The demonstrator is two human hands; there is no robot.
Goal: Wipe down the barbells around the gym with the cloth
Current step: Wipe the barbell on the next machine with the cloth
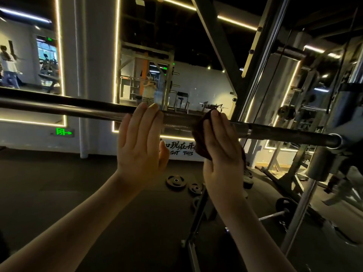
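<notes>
One barbell (pixel 78 107), dark glossy steel, knurled patch between the hands, chrome ring further right. Long axis runs left-right across the view, right end lower and meeting the rack (pixel 306 209). Hands apart, both on the bar mid-span. Left hand (pixel 141 146): fingers near straight, tips resting over the bar top, thumb free. Right hand (pixel 222 154): fingers laid over the dark brown cloth (pixel 200 134), pressing it to the bar; thumb hidden. Weight plates (pixel 176 180) flat on the floor below.
</notes>
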